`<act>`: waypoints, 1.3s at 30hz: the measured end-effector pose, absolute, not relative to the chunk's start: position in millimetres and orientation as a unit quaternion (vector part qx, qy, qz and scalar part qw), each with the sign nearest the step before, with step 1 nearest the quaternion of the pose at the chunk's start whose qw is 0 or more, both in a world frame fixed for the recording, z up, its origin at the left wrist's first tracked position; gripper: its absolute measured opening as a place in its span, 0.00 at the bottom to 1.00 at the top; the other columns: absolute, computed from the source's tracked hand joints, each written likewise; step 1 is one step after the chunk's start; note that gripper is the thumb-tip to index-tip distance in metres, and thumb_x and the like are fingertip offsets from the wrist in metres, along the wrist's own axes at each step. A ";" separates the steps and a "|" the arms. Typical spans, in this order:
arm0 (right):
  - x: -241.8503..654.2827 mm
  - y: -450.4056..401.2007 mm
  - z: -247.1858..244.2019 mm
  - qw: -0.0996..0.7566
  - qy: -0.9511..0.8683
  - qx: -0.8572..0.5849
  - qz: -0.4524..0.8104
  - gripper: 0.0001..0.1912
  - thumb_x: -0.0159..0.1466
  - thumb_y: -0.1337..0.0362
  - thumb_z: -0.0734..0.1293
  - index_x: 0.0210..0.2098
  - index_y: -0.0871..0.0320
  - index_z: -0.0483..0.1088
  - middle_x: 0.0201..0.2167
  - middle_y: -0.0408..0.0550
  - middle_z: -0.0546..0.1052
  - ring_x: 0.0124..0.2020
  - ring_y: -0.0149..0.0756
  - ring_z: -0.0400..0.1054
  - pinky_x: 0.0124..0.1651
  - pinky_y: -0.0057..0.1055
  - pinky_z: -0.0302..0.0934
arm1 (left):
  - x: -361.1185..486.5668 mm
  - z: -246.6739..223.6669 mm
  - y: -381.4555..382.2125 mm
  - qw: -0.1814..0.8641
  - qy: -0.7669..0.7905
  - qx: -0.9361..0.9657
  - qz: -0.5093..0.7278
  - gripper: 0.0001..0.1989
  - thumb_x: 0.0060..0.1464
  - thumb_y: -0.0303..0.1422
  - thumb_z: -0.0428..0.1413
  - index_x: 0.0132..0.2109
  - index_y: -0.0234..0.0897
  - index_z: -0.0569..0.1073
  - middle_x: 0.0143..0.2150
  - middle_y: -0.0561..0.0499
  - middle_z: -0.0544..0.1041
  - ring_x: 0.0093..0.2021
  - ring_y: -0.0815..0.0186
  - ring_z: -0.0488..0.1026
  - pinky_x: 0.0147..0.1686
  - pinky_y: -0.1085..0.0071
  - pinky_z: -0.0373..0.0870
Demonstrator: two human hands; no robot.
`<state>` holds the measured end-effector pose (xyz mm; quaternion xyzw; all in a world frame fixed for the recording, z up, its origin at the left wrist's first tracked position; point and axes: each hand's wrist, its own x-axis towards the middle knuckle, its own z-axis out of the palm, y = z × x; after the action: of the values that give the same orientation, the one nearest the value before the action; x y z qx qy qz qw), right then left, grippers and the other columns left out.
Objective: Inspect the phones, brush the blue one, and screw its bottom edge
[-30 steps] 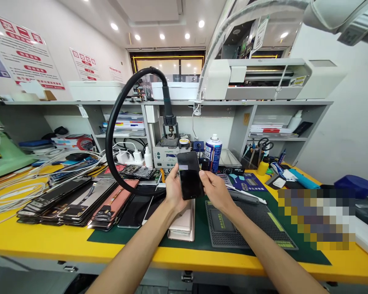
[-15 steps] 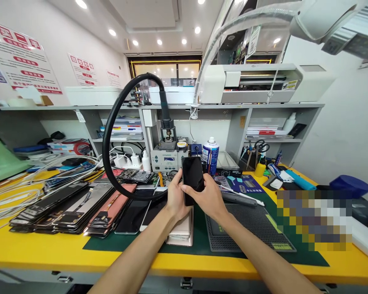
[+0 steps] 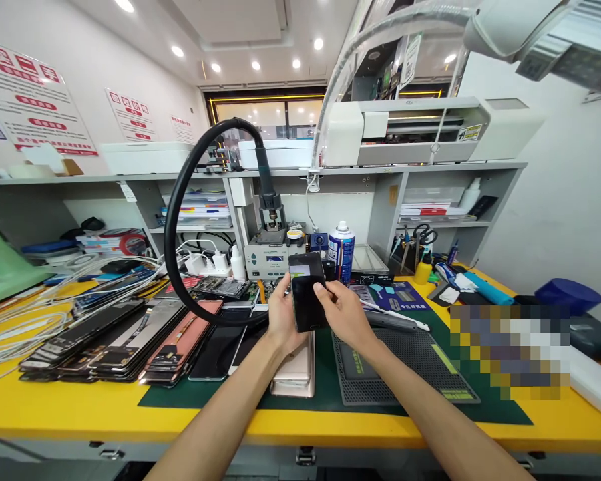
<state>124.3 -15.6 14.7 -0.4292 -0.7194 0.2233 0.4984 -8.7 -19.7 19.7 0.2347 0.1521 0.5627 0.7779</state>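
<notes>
A black smartphone [image 3: 306, 304] is held upright over the bench, screen towards me and leaning slightly. My left hand [image 3: 284, 317] wraps its left side, with the palm behind the lower part. At the right edge, my right hand [image 3: 348, 310] grips the phone with the thumb on the glass; its other fingers are partly hidden. A pale patch shows near the top of the screen, and I cannot tell if it is a reflection or the display. Below my left wrist lies a stack of gold-coloured devices [image 3: 294, 386] on the green mat [image 3: 205, 397].
Stacks of phone screens [image 3: 125, 341] lie to the left, beside tangled white cables [image 3: 25, 327]. A black hose [image 3: 173, 220] arches from the hot-air station [image 3: 267, 259]. A spray can [image 3: 341, 254] stands behind my right hand. A perforated dark mat [image 3: 411, 374] lies under my right forearm.
The phone has tilted and shifted slightly left, and a pale patch now shows on its screen. My right thumb has moved from the lower screen up to the right edge.
</notes>
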 end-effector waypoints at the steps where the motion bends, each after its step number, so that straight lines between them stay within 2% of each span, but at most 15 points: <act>1: 124.7 -15.7 15.6 0.498 -0.722 -0.427 0.223 0.23 0.72 0.50 0.57 0.24 0.56 0.58 0.26 0.41 0.62 0.27 0.32 0.57 0.31 0.29 0.50 | -8.7 20.8 -20.4 0.776 0.156 0.231 0.565 0.25 0.64 0.47 0.47 0.48 0.31 0.78 0.41 0.41 0.81 0.45 0.52 0.79 0.50 0.58 0.73; 11: 130.7 -17.5 20.6 0.485 -0.721 -0.427 0.252 0.24 0.73 0.49 0.53 0.25 0.55 0.59 0.27 0.43 0.67 0.29 0.34 0.63 0.32 0.30 0.53 | -8.0 27.0 -25.2 0.764 0.193 0.218 0.575 0.23 0.63 0.46 0.49 0.46 0.30 0.78 0.40 0.42 0.81 0.43 0.52 0.79 0.47 0.59 0.74; 16: 124.0 -24.3 18.5 0.457 -0.738 -0.461 0.183 0.18 0.63 0.47 0.67 0.32 0.56 0.66 0.31 0.44 0.69 0.30 0.35 0.62 0.31 0.30 0.53 | -5.9 26.0 -25.9 0.756 0.201 0.219 0.584 0.24 0.64 0.46 0.48 0.47 0.31 0.79 0.39 0.42 0.82 0.44 0.51 0.79 0.49 0.58 0.74; 18: 121.2 -25.6 16.8 0.459 -0.732 -0.472 0.177 0.18 0.61 0.48 0.69 0.34 0.56 0.67 0.32 0.44 0.69 0.31 0.35 0.62 0.30 0.29 0.53 | -4.9 25.1 -25.9 0.758 0.196 0.226 0.580 0.24 0.64 0.46 0.48 0.47 0.31 0.79 0.40 0.43 0.82 0.46 0.51 0.79 0.51 0.57 0.73; 24: 122.9 -20.4 15.1 0.467 -0.731 -0.459 0.192 0.18 0.64 0.50 0.65 0.27 0.56 0.64 0.25 0.41 0.63 0.27 0.34 0.58 0.29 0.29 0.51 | -4.8 22.0 -22.5 0.749 0.187 0.227 0.594 0.24 0.65 0.45 0.47 0.45 0.30 0.79 0.40 0.42 0.82 0.46 0.52 0.79 0.53 0.58 0.72; 28: 126.7 -18.9 18.2 0.458 -0.737 -0.451 0.212 0.17 0.66 0.54 0.63 0.26 0.56 0.62 0.25 0.41 0.63 0.27 0.33 0.58 0.30 0.30 0.50 | -5.9 20.6 -21.2 0.754 0.186 0.230 0.586 0.25 0.64 0.46 0.47 0.45 0.30 0.79 0.40 0.41 0.82 0.46 0.52 0.79 0.52 0.58 0.72; 34: 131.6 -18.8 22.3 0.452 -0.746 -0.442 0.212 0.20 0.68 0.56 0.60 0.22 0.55 0.53 0.25 0.40 0.62 0.26 0.32 0.57 0.30 0.30 0.49 | -6.3 21.6 -22.2 0.752 0.201 0.218 0.589 0.24 0.64 0.46 0.48 0.43 0.30 0.79 0.41 0.41 0.82 0.46 0.52 0.79 0.52 0.59 0.72; 37: 130.9 -20.7 21.7 0.447 -0.752 -0.447 0.188 0.19 0.69 0.56 0.58 0.23 0.55 0.54 0.26 0.41 0.64 0.27 0.32 0.59 0.31 0.30 0.50 | -4.9 23.6 -24.8 0.761 0.195 0.228 0.575 0.26 0.63 0.47 0.48 0.47 0.29 0.79 0.42 0.40 0.81 0.47 0.51 0.78 0.52 0.57 0.72; 39: 127.8 -23.0 20.4 0.447 -0.743 -0.468 0.168 0.18 0.67 0.53 0.62 0.26 0.55 0.58 0.27 0.42 0.66 0.27 0.33 0.60 0.31 0.30 0.51 | -3.3 24.6 -26.9 0.764 0.195 0.236 0.568 0.27 0.64 0.48 0.48 0.50 0.27 0.78 0.44 0.39 0.81 0.49 0.50 0.78 0.54 0.57 0.71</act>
<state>127.8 -23.0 20.4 -0.4685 -0.7431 0.1680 0.4474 -3.3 -26.9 24.6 0.2359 0.1950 0.5683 0.7638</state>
